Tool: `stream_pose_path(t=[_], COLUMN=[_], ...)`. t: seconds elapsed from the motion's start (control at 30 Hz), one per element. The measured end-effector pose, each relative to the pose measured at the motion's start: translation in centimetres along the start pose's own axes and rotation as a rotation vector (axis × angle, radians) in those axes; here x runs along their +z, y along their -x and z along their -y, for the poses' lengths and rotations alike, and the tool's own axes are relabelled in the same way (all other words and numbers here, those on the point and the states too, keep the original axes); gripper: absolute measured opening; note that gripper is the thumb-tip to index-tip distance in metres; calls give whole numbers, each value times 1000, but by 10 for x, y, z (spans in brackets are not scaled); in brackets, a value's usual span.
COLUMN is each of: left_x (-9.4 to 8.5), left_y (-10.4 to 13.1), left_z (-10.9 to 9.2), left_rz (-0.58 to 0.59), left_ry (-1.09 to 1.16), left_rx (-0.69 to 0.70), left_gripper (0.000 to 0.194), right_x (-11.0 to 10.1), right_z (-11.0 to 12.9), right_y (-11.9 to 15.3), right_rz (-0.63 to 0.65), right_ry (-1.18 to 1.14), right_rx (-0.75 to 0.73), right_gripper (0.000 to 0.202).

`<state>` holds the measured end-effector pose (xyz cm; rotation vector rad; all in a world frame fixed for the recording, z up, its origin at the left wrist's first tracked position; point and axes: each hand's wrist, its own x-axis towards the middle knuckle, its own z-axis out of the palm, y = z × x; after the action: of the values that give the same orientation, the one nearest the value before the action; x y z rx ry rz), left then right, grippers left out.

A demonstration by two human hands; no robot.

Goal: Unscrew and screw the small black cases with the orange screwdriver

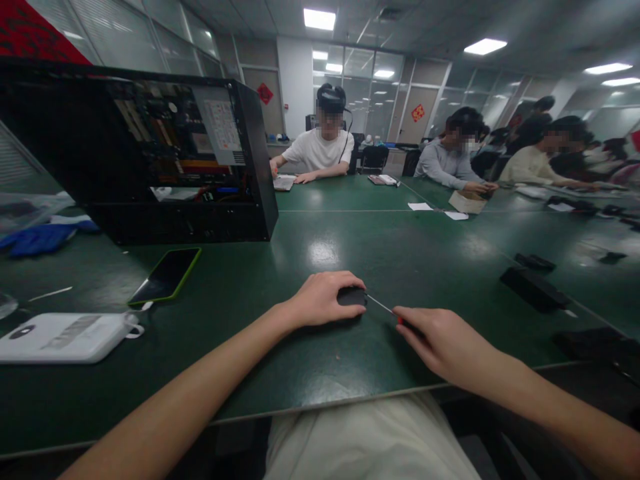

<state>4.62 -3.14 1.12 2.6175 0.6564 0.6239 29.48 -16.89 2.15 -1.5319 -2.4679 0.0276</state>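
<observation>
My left hand (pixel 325 298) is closed around a dark computer mouse (pixel 353 297) on the green table, thumb on the near side and fingers over the far side. In my right hand (pixel 440 340) is a screwdriver (pixel 381 305). Its handle, red where it shows, is mostly covered by my fingers. The thin metal shaft points left, and its tip meets or nearly meets the right end of the mouse; I cannot tell whether they touch.
An open black computer case (pixel 200 223) stands at the back left. Before it lie a phone (pixel 167 275), a white power bank (pixel 75 338) and blue gloves (pixel 43 239). Dark objects, including a black block (pixel 534 290), lie right. A person in white (pixel 323 155) sits opposite; others sit further right.
</observation>
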Motion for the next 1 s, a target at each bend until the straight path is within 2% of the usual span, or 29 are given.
stream_pose_path(t=[0.1,0.17,0.4,0.53,0.73,0.87,1.0], left_x=[1,1,-1,-1,0,-12,-32], left_y=[0,0,2,2,1,6,20], left_z=[1,1,0,1,0,1,14], left_rz=[-15,-19,0,2,19,38,72], left_ry=[6,12,15,16,7,23,72], left_rx=[7,13,20,23,5,14,-12], left_gripper=[38,39,38,39,43,46,43], right_x=[7,8,9,23,37,35,23], right_z=[-3,-10,-44,-43,-36,-36,-48], right_y=[2,-4,-46,-58,-62,-62,-57], right_rz=[-40,-31,12,-21,-101,-113,-55], right_ry=[215,256,-28,-86,-147,-182,-177], right_rx=[-74,-124,-263,-294,-293,-292,-319], right_gripper=[37,38,36,37,34,33,32])
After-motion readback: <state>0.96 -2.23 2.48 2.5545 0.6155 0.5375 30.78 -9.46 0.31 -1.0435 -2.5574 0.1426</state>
